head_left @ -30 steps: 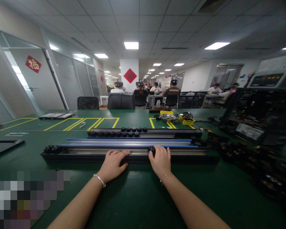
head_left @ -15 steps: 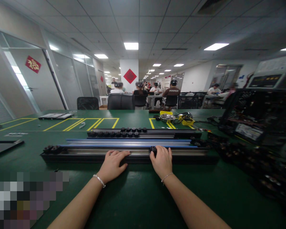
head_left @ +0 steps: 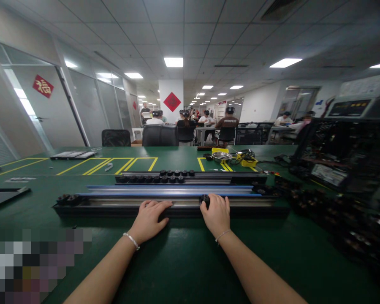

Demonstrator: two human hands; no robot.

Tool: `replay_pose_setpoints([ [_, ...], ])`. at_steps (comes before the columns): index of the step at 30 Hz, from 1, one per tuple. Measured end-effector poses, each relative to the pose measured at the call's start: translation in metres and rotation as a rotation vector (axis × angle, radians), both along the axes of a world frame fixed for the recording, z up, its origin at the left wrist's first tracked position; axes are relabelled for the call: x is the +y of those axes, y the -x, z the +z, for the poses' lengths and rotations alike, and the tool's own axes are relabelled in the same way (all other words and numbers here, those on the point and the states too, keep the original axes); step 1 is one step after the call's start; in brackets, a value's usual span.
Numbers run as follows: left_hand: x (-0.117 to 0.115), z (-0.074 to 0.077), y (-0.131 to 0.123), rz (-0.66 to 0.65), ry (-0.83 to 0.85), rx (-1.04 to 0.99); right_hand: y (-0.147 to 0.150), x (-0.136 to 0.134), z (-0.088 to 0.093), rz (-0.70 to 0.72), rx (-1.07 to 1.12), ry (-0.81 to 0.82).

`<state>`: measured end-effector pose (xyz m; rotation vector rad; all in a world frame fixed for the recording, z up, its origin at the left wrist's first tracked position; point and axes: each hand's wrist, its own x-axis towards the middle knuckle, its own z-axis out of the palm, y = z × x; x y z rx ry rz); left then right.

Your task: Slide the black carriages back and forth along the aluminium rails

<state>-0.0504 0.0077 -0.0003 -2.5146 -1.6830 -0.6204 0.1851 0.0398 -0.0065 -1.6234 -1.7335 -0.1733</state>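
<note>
A long black track rail (head_left: 114, 211) with a metallic inner channel lies across the green table in front of me. My left hand (head_left: 150, 217) rests on its front edge, fingers stretched out and holding nothing. Farther right along this rail, my right hand (head_left: 217, 213) grips a small round black part (head_left: 205, 199) between thumb and fingers, at the channel. Several similar black parts (head_left: 68, 199) sit at the rail's left end. Just behind runs a blue-edged metal rail (head_left: 171, 190). Another dark rail bearing rows of black round parts (head_left: 152, 179) lies beyond that.
A heap of black parts (head_left: 323, 207) covers the table's right side, beside an open black equipment case (head_left: 338, 156). A metal bowl (head_left: 221, 157) and yellow items (head_left: 248, 162) stand at the back. A flat dark panel (head_left: 6, 197) lies left. Several people sit at far tables.
My right hand has shifted very slightly to the right with the black part. My left hand stays in place on the rail.
</note>
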Motion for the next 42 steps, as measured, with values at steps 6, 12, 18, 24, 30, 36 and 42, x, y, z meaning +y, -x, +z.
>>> replay_pose_setpoints([
  [6, 0.000, 0.001, 0.000, -0.003, 0.000, 0.003, -0.003, 0.001, 0.000, 0.003, 0.012, -0.002],
  [12, 0.000, 0.001, 0.000, -0.001, -0.011, 0.010, -0.005, 0.001, 0.001, 0.011, 0.013, 0.004],
  [18, -0.001, 0.000, 0.000, -0.004, -0.009, 0.015, -0.007, 0.001, 0.001, -0.002, 0.004, 0.002],
  [24, 0.000, 0.001, 0.000, -0.006, -0.009, 0.023, -0.010, 0.002, 0.001, -0.009, -0.001, -0.006],
  [30, 0.000, 0.000, 0.000, -0.002, -0.013, 0.024, -0.012, 0.002, 0.000, -0.022, -0.016, -0.023],
  [36, -0.001, 0.001, 0.000, -0.002, -0.014, 0.018, -0.012, 0.002, 0.001, -0.015, -0.020, -0.032],
  [42, -0.001, 0.000, 0.001, -0.003, -0.014, 0.015, -0.013, 0.003, 0.001, -0.019, -0.002, -0.024],
])
